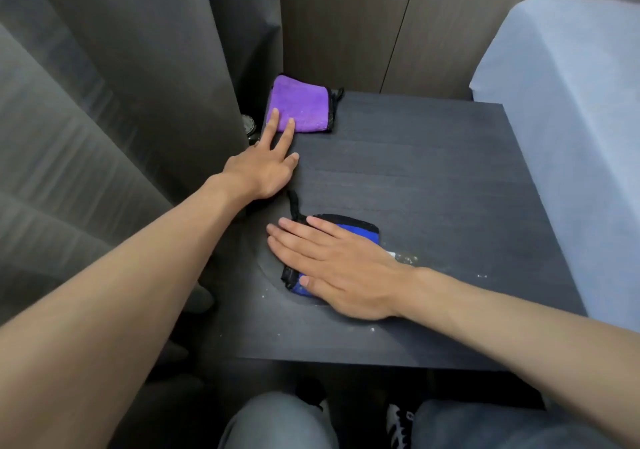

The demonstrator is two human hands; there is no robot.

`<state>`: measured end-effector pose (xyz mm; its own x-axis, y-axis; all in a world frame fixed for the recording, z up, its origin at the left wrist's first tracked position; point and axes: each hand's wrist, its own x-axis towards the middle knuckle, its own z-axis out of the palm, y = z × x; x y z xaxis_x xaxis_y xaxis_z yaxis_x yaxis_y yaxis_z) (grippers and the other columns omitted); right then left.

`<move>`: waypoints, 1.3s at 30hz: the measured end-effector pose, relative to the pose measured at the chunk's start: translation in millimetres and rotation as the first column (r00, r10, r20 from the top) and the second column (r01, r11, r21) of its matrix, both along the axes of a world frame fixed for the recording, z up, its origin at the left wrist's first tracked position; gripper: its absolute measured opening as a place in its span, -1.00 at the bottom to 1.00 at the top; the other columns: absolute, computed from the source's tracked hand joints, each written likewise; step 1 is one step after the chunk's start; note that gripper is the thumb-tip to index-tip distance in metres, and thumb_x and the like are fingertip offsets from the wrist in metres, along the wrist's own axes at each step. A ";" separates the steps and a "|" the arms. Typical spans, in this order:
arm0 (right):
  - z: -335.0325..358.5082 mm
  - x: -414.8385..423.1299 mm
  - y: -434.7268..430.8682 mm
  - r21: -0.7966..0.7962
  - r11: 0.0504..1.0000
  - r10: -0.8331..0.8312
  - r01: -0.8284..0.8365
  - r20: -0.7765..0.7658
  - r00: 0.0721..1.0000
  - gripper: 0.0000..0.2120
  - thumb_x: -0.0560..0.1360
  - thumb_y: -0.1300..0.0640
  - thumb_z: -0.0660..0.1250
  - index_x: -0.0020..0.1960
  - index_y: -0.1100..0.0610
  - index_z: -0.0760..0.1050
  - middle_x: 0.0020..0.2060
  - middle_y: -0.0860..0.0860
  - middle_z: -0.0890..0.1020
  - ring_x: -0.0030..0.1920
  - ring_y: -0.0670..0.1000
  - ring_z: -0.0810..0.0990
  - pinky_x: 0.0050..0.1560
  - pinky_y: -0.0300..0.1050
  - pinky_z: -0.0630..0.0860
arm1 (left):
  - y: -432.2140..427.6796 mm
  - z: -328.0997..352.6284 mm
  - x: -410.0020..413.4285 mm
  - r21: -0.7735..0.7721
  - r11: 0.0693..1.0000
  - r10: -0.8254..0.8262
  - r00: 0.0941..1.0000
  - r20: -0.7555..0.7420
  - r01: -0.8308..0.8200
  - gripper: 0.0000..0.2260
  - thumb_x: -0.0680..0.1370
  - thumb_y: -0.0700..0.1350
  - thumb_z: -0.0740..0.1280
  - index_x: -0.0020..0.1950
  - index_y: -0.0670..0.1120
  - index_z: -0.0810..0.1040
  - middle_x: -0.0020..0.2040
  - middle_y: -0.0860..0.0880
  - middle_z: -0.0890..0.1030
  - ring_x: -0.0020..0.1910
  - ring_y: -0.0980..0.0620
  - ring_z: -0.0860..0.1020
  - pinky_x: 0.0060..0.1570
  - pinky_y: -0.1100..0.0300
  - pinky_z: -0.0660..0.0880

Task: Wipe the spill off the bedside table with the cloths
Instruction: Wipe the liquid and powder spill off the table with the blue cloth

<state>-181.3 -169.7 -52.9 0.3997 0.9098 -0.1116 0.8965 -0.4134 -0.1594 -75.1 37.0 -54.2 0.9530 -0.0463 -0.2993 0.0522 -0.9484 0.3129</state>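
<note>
From my remote seat I look down on a dark bedside table [433, 178], and I go from the left side to the right. At the far left hang grey curtains [104, 102], and they cover the left edge of the table, so I cannot see where the top ends there. Between the curtain and the table I see a small round silver object [248, 124], but most of it is hidden and I cannot say what it is. The left hand [266, 168] lies flat with the fingers spread, and two fingertips [275, 114] rest on the near edge of the purple cloth [300, 107]; the other fingers touch only the table. This cloth is folded and lies in the far left corner, with a black border and a small loop on its right side. Nearer to me, the right hand [341, 268] lies flat, palm down, with the fingers close together, on the blue cloth [362, 232]. The hand covers most of this cloth, so only its far edge, a near corner and its black loop are visible. Just right of it lies the white spill [403, 257], partly under the wrist, and small white specks are around it; a faint curved wet mark goes along the near side. At the right a pale blue bed [571, 119] is cut off by the frame. Below, my knees and one shoe [398, 421] are only partly visible.
</note>
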 end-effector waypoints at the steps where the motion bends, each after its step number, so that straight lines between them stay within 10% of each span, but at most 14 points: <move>1: 1.2 0.1 -6.7 -0.006 1.000 0.012 -0.012 -0.004 1.000 -0.45 0.68 0.03 -0.08 0.64 0.12 -0.08 0.63 0.01 -0.05 0.61 -0.04 -0.19 0.58 0.01 -0.17 | -1.1 -1.0 -1.2 0.007 1.000 0.005 1.000 0.017 -0.005 -0.46 0.69 0.17 -0.05 0.61 0.23 -0.24 0.60 0.15 -0.38 0.49 -0.19 0.32 0.26 -0.06 0.39; 16: 8.8 5.4 -109.8 -0.088 0.994 -0.072 0.068 -0.040 0.997 -0.42 0.68 0.09 0.00 0.64 -0.04 -0.12 0.62 -0.18 -0.10 0.60 -0.10 -0.24 0.54 0.28 -0.24 | -8.0 -8.9 -7.5 0.003 0.995 0.095 0.986 0.134 -0.096 -0.47 0.67 0.18 -0.02 0.61 0.28 -0.15 0.61 0.24 -0.28 0.44 -0.22 0.38 0.23 -0.11 0.40; 23: 9.3 5.3 -156.9 -0.125 0.978 -0.173 0.168 -0.029 0.984 -0.38 0.66 0.14 0.01 0.63 -0.06 -0.17 0.62 -0.19 -0.15 0.60 -0.09 -0.24 0.55 0.23 -0.21 | -13.7 -9.1 -13.7 -0.025 0.993 0.121 0.979 0.162 -0.118 -0.49 0.69 0.11 0.05 0.63 0.19 0.01 0.65 0.10 -0.21 0.62 -0.16 -0.12 0.39 -0.38 0.21; 29: 7.3 3.0 -180.7 -0.110 0.949 -0.302 0.296 -0.042 0.952 -0.40 0.64 0.13 -0.06 0.63 -0.05 -0.14 0.62 -0.20 -0.13 0.60 -0.10 -0.20 0.55 0.29 -0.19 | -22.4 -10.8 -28.6 -0.174 0.982 0.150 0.869 0.471 -0.076 -0.57 0.61 0.09 0.13 0.31 -0.06 0.62 0.54 -0.12 0.38 0.51 -0.19 0.30 0.35 -0.19 0.31; 39: -0.4 -7.1 -210.5 -0.099 0.846 -0.529 0.523 -0.037 0.848 -0.40 0.60 0.14 -0.17 0.63 -0.08 -0.15 0.61 -0.23 -0.15 0.59 -0.15 -0.22 0.57 0.22 -0.12 | -2.2 -15.6 -41.9 -0.360 0.929 0.033 0.948 0.317 0.088 -0.48 0.58 0.03 0.05 0.49 -0.10 0.43 0.59 -0.07 0.26 0.61 0.00 0.08 0.49 0.26 -0.10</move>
<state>-188.4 -380.2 -53.3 0.8056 0.5516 -0.2160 0.5306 -0.8341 -0.1510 -117.0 34.8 -69.8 0.9909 -0.1223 0.0566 -0.1304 -0.7637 0.6323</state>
